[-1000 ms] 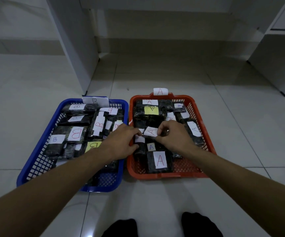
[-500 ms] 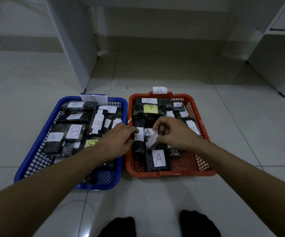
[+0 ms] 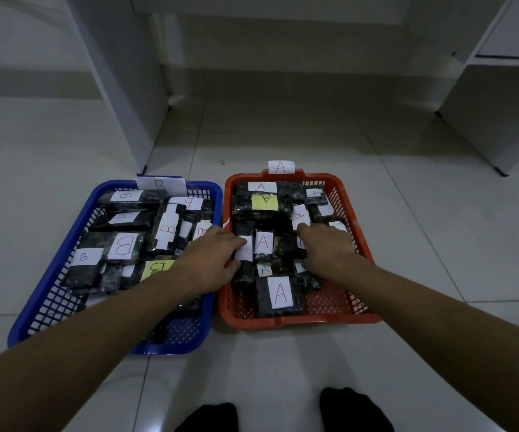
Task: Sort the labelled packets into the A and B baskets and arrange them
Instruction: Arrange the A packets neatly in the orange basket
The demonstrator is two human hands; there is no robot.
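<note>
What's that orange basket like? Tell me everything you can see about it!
The orange basket is a shallow plastic tray with mesh walls and floor and rounded corners. It sits flat on the pale tiled floor, right beside the blue basket. A white paper tag marked A stands on its far rim. Dark wrapped packets labelled A fill most of it. The left hand and right hand both rest on those packets.

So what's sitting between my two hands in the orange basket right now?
In the head view, between the left hand and the right hand lies a dark packet with a white label marked A, inside the orange basket.
</note>
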